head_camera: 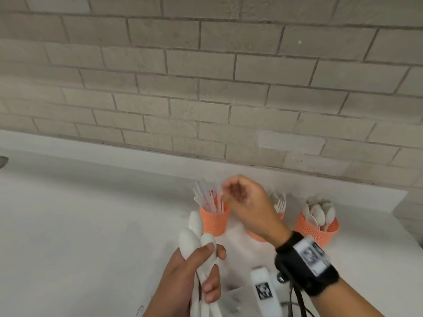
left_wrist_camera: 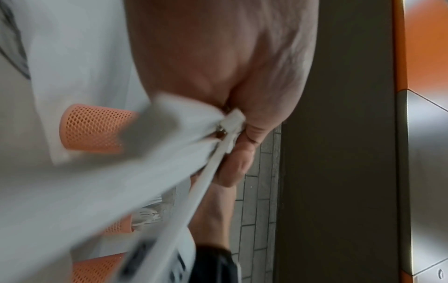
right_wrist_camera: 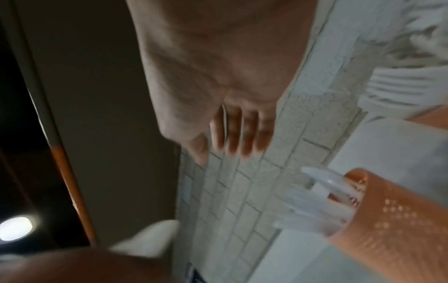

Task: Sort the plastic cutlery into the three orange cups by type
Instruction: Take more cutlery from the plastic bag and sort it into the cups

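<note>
1. Right now the left hand [head_camera: 194, 268] is curled firmly round a bundle of white plastic spoons [head_camera: 195, 234], gripping the handles with the bowls fanned out above the fingers.
2. The right hand [head_camera: 246, 202] hovers beside the top of the knife cup [head_camera: 214, 219], its fingers loosely curled; the head view is blurred there, and the right wrist view shows no cutlery in its grip, so it looks empty, though I cannot be sure.
3. The three orange mesh cups stand in a row on the white counter [head_camera: 91, 213] by the brick wall: translucent knives [head_camera: 209, 197] in the leftmost, forks [head_camera: 279, 203] in the middle fork cup [head_camera: 280, 215], mostly hidden behind the right wrist, and spoons in the rightmost spoon cup [head_camera: 317, 229].
4. My read is that the spoons in the left hand are what remains, and they belong in the rightmost cup.
5. Handling: the spoons should be very light, stiff yet slightly springy, and smooth enough to slide against each other. Taking them at mid-handle, a few at a time, seems safest.
6. The mesh cups look light too, so a bundle dropped in hard could tip one.
</note>
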